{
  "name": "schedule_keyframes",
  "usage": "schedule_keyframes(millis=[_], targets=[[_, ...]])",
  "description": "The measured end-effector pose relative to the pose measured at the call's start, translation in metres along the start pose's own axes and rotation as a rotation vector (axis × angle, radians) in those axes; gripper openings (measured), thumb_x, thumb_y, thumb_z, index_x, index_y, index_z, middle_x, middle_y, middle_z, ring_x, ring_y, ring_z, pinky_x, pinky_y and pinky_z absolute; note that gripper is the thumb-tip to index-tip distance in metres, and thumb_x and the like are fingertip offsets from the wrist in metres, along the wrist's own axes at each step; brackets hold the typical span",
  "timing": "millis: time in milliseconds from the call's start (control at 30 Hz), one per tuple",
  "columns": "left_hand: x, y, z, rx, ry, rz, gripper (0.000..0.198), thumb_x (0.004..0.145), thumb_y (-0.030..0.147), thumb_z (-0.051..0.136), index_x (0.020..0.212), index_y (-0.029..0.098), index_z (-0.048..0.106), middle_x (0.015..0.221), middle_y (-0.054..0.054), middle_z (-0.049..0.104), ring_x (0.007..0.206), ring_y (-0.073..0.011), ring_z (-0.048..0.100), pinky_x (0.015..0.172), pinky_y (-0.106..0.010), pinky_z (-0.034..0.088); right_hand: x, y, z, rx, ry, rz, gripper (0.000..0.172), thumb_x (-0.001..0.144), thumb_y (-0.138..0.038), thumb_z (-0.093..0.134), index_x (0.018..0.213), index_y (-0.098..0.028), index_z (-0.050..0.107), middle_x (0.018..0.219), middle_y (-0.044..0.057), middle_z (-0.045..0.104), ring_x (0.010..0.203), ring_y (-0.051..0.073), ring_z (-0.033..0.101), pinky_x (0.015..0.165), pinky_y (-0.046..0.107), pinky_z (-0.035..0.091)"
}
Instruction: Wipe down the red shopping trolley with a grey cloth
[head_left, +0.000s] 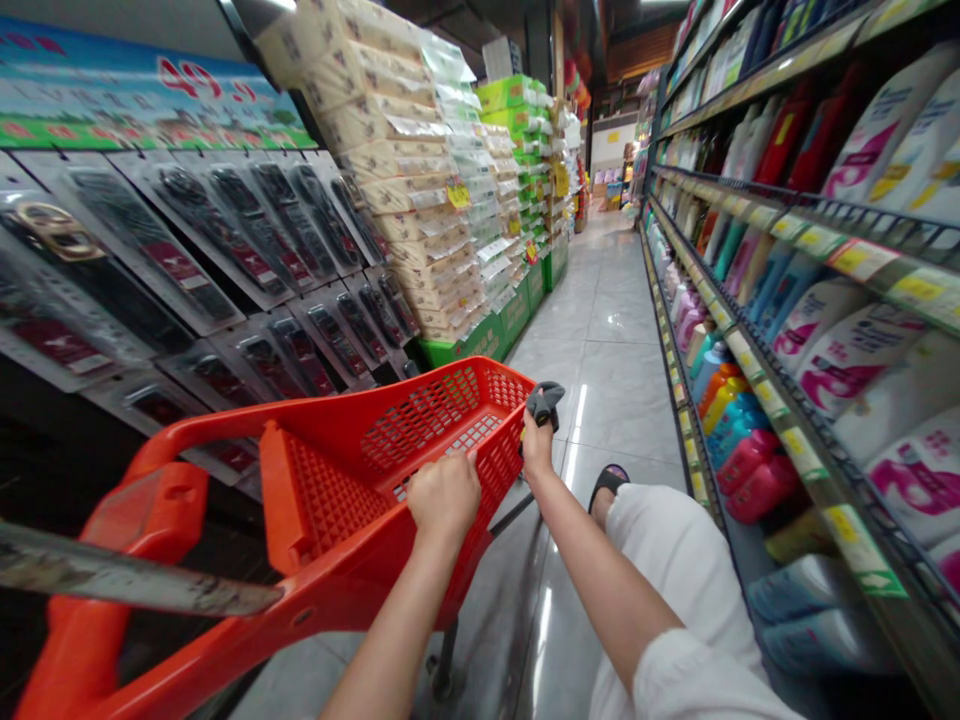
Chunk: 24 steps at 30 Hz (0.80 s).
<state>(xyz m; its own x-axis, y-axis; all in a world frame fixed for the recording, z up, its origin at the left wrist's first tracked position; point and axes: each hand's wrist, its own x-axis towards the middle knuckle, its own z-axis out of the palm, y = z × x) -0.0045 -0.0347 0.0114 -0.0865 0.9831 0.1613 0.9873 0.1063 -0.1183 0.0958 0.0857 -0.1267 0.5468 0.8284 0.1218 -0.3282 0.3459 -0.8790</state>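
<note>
A red plastic shopping cart (330, 450) stands tilted in the aisle in front of me, its mesh basket empty as far as I can see. My left hand (444, 494) is closed over the basket's right rim. My right hand (537, 442) grips the grey corner bumper (544, 400) at the basket's front right corner. My sandalled foot (607, 484) and white-trousered leg show below the right arm.
On the left hang blister packs (225, 240) on a display board, then stacked tissue packs (420, 170) and green boxes (517, 95). Shelves of detergent bottles (817, 330) line the right. The glossy tiled aisle floor (615, 310) runs ahead between them.
</note>
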Motion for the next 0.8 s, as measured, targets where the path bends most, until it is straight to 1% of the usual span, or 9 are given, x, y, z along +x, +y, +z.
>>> schedule_keyframes(millis=[100, 200, 333, 400, 433, 533, 633, 700, 800], targets=[[0.001, -0.001, 0.002, 0.004, 0.014, 0.007, 0.054, 0.097, 0.038, 0.024, 0.091, 0.012, 0.072, 0.081, -0.020, 0.071, 0.083, -0.0327, 0.070, 0.068, -0.037, 0.048, -0.022, -0.009, -0.001, -0.132, -0.151, -0.159, 0.060, 0.085, -0.032, 0.054, 0.143, -0.022, 0.046, 0.155, 0.005, 0.037, 0.145, 0.020, 0.029, 0.121, 0.042, 0.019], [0.002, -0.003, -0.004, 0.011, -0.019, 0.057, 0.052, 0.098, 0.034, 0.023, 0.094, 0.010, 0.070, 0.086, -0.020, 0.071, 0.088, -0.0313, 0.070, 0.071, -0.037, 0.048, -0.030, -0.011, -0.011, -0.290, -0.235, -0.211, 0.058, 0.085, -0.024, 0.051, 0.142, -0.026, 0.048, 0.156, 0.003, 0.035, 0.147, 0.020, 0.025, 0.121, 0.043, 0.018], [0.003, -0.014, -0.032, 0.077, -0.218, 0.153, 0.039, 0.096, 0.025, 0.032, 0.115, 0.010, 0.062, 0.105, -0.020, 0.071, 0.096, -0.0305, 0.070, 0.074, -0.036, 0.050, 0.004, -0.022, -0.017, -0.434, -0.150, -0.152, 0.051, 0.083, -0.019, 0.051, 0.133, -0.025, 0.058, 0.145, 0.005, 0.051, 0.144, 0.023, 0.031, 0.120, 0.048, 0.021], [0.004, -0.025, -0.047, 0.126, -0.328, 0.127, 0.038, 0.095, 0.024, 0.034, 0.118, 0.014, 0.063, 0.106, -0.019, 0.072, 0.097, -0.0318, 0.070, 0.074, -0.037, 0.050, 0.015, -0.029, -0.017, -0.488, -0.185, -0.165, 0.047, 0.083, -0.019, 0.053, 0.128, -0.025, 0.062, 0.143, 0.006, 0.053, 0.144, 0.025, 0.031, 0.119, 0.050, 0.021], [0.004, -0.032, -0.053, 0.149, -0.351, 0.109, 0.038, 0.095, 0.024, 0.034, 0.112, 0.014, 0.066, 0.104, -0.019, 0.072, 0.099, -0.0324, 0.069, 0.075, -0.038, 0.050, 0.015, -0.033, -0.016, -0.509, -0.223, -0.187, 0.046, 0.083, -0.018, 0.054, 0.128, -0.025, 0.062, 0.144, 0.006, 0.052, 0.145, 0.026, 0.030, 0.119, 0.050, 0.022], [0.007, -0.049, -0.057, 0.116, -0.363, 0.169, 0.038, 0.094, 0.028, 0.036, 0.098, 0.014, 0.072, 0.102, -0.022, 0.073, 0.100, -0.0326, 0.069, 0.077, -0.037, 0.049, -0.017, -0.040, -0.012, -0.567, -0.362, -0.287, 0.054, 0.081, -0.012, 0.054, 0.132, -0.027, 0.059, 0.152, 0.004, 0.043, 0.149, 0.028, 0.022, 0.119, 0.053, 0.020], [0.009, -0.058, -0.049, 0.063, -0.304, 0.249, 0.039, 0.094, 0.026, 0.035, 0.093, 0.013, 0.073, 0.100, -0.023, 0.073, 0.095, -0.0312, 0.070, 0.077, -0.036, 0.048, -0.069, -0.045, -0.007, -0.608, -0.540, -0.397, 0.070, 0.074, -0.001, 0.052, 0.138, -0.031, 0.053, 0.157, 0.001, 0.035, 0.151, 0.028, 0.014, 0.120, 0.055, 0.017], [0.008, -0.060, -0.044, 0.052, -0.287, 0.255, 0.040, 0.094, 0.025, 0.034, 0.093, 0.013, 0.073, 0.099, -0.023, 0.073, 0.094, -0.0306, 0.071, 0.077, -0.036, 0.048, -0.092, -0.046, -0.005, -0.614, -0.635, -0.435, 0.078, 0.072, 0.001, 0.051, 0.142, -0.033, 0.048, 0.158, 0.000, 0.032, 0.151, 0.026, 0.013, 0.121, 0.054, 0.018], [0.008, -0.060, -0.040, 0.027, -0.302, 0.228, 0.041, 0.094, 0.026, 0.033, 0.093, 0.012, 0.072, 0.097, -0.023, 0.073, 0.092, -0.0291, 0.071, 0.075, -0.034, 0.047, -0.086, -0.039, -0.007, -0.592, -0.624, -0.393, 0.079, 0.071, 0.001, 0.051, 0.141, -0.036, 0.048, 0.156, -0.001, 0.035, 0.150, 0.025, 0.020, 0.120, 0.052, 0.020]])
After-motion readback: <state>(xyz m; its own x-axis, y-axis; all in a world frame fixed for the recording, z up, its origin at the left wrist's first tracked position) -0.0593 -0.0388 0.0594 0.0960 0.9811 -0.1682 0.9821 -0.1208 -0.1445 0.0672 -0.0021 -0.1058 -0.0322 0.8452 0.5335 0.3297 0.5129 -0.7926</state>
